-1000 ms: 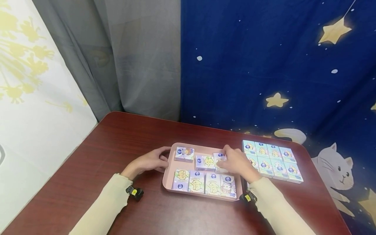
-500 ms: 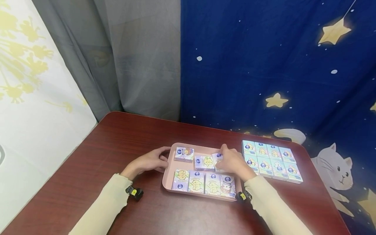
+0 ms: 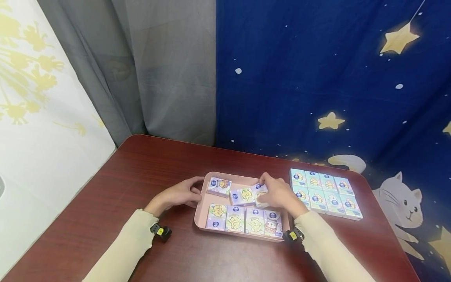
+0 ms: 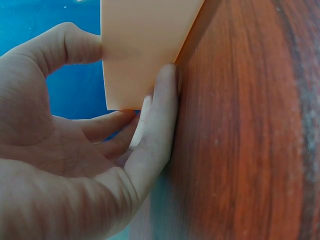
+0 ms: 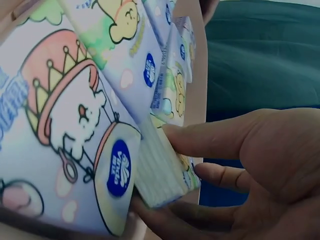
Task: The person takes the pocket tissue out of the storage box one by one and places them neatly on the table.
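Observation:
My left hand (image 3: 181, 192) grips the left side of a shallow pink tray (image 3: 203, 207), thumb on its edge and fingers low against it in the left wrist view. Inside the tray, my right hand (image 3: 280, 192) pinches a small lilac tissue pack (image 3: 259, 191) between thumb and fingers. That pack's left side is right at another tissue pack (image 3: 242, 196), which lies sideways and slightly turned. A further tissue pack (image 3: 219, 185) lies in the tray's far left corner. Along the near side, several tissue packs (image 3: 235, 219) stand side by side in a row.
To the right of the tray, several pale green tissue packs (image 3: 327, 196) form a tight block in two rows on the dark red wooden table (image 3: 169, 156). A grey curtain (image 3: 176, 78) and a blue star-patterned curtain (image 3: 267, 98) hang behind the table.
My right hand has moved left with the pinched tissue pack. The sideways pack beside it has slid left and turned, and the far left pack has shifted slightly. My left hand stays put.

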`<state>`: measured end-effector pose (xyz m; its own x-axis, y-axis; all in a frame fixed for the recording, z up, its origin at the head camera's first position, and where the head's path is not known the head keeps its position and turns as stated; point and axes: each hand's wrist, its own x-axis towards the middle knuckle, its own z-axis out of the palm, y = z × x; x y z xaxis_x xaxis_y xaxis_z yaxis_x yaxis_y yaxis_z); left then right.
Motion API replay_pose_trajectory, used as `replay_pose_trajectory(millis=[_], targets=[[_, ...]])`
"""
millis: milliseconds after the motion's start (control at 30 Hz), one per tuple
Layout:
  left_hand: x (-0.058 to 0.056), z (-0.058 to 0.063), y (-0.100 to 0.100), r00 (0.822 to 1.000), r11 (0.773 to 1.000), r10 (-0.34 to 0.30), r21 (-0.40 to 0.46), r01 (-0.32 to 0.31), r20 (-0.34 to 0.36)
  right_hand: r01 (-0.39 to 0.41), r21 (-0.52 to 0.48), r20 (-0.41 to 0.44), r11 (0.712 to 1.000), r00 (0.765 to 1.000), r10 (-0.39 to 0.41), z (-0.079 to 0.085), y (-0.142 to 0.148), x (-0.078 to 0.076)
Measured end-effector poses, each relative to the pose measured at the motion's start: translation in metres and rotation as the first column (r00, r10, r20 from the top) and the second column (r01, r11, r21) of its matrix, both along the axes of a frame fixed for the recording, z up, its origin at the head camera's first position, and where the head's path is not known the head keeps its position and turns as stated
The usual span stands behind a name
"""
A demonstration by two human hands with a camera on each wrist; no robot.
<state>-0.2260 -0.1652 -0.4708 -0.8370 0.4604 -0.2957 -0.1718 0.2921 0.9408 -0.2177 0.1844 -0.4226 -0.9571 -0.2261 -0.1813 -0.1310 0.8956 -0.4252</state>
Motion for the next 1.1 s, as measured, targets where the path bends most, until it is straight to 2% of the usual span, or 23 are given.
replay_pose_trajectory(millis=[233, 367, 567, 733, 933, 1033, 1100], targets=[[0.0, 0.0, 0.0, 1.0, 1.0, 0.0, 0.001, 0.0, -0.003, -0.048, -0.098, -0.006, 0.994, 0.999, 0.048, 0.005, 0.016, 0.001], [0.001, 0.0, 0.0, 1.0, 1.0, 0.0, -0.005, 0.0, -0.002, -0.024, -0.157, 0.019, 0.987, 0.999, 0.027, 0.008, 0.025, 0.003], [0.001, 0.0, 0.0, 1.0, 1.0, 0.001, -0.002, -0.001, 0.001, 0.006, -0.234, 0.005, 0.972, 1.0, -0.005, 0.012, 0.039, 0.01], [0.001, 0.0, 0.0, 1.0, 1.0, 0.001, -0.003, -0.001, -0.003, 0.084, -0.326, 0.06, 0.942, 0.996, -0.068, 0.016, 0.051, 0.017], [0.002, 0.0, 0.0, 1.0, 1.0, -0.001, -0.011, 0.001, -0.01, 0.164, -0.428, 0.112, 0.889, 0.985, -0.128, 0.02, 0.068, 0.029], [0.002, 0.001, 0.0, 1.0, 1.0, 0.0, -0.008, 0.0, -0.007, 0.187, -0.425, 0.115, 0.885, 0.982, -0.152, 0.023, 0.077, 0.037], [0.002, 0.001, 0.0, 1.0, 1.0, -0.001, -0.008, 0.001, -0.007, 0.195, -0.399, 0.105, 0.896, 0.98, -0.166, 0.024, 0.084, 0.041]])
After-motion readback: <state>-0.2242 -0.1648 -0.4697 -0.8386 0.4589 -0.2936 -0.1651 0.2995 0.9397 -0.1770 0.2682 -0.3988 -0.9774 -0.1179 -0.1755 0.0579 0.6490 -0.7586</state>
